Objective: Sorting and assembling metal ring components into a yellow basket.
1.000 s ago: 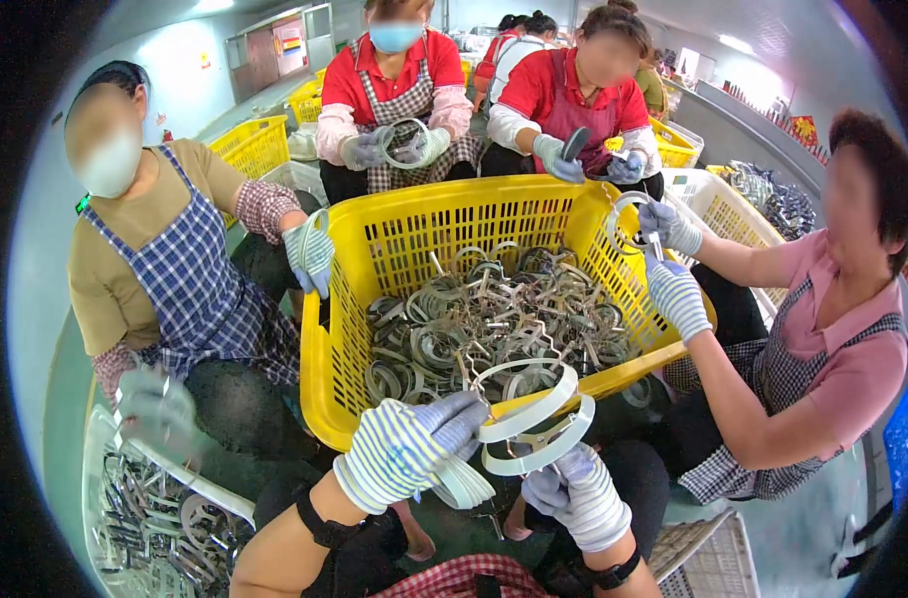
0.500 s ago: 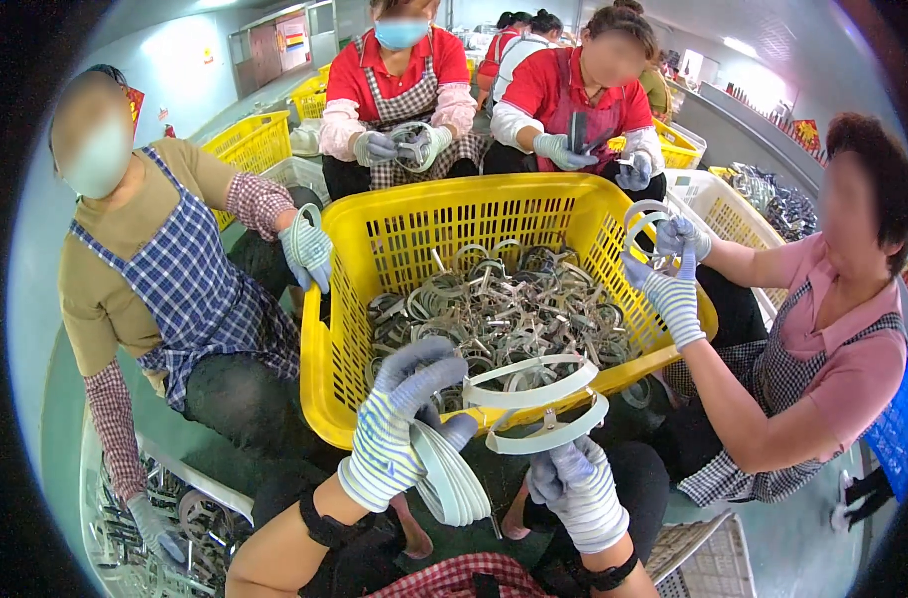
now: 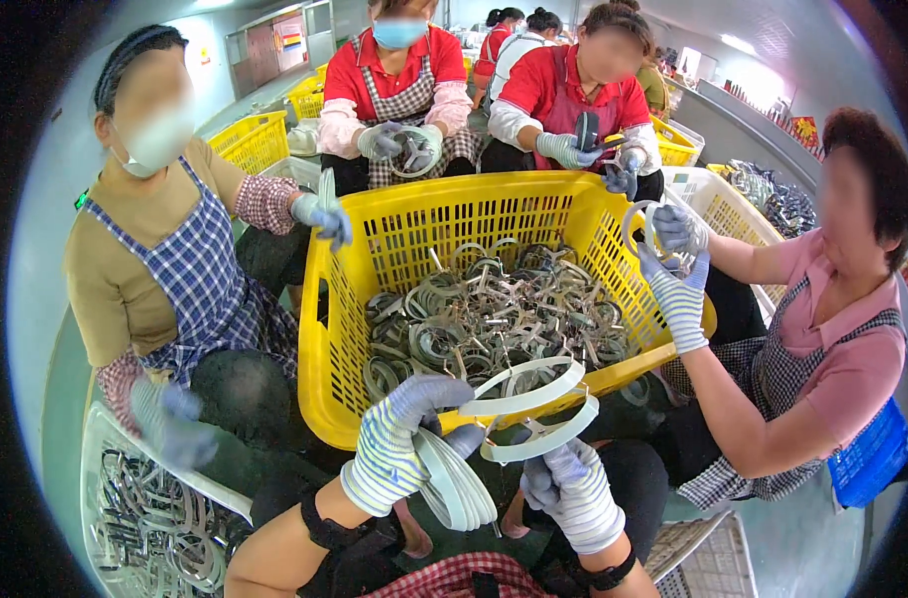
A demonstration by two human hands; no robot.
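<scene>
My left hand (image 3: 402, 439), in a striped knit glove, is closed around a stack of pale flexible rings (image 3: 458, 486). Its thumb and fingertips are also at the left end of a loose whitish ring (image 3: 533, 387), pulled into a long oval. My right hand (image 3: 579, 496), gloved alike, pinches from below a metal bracket with a pale curved rim (image 3: 541, 442). The ring arches just above and behind this bracket; whether they touch all along cannot be made out. Both hands are in front of the yellow basket's near edge.
A yellow slatted basket (image 3: 454, 211) holds a heap of metal brackets and rings (image 3: 504, 319). Co-workers sit around it, gloved hands (image 3: 676, 309) holding similar parts. White crates stand at lower left (image 3: 165, 453), lower right (image 3: 708, 558) and far right (image 3: 738, 214).
The ring and bracket have shifted slightly left, the ring tilting upward at its right end. My grips stay the same. The left co-worker's lower hand has risen from the white crate.
</scene>
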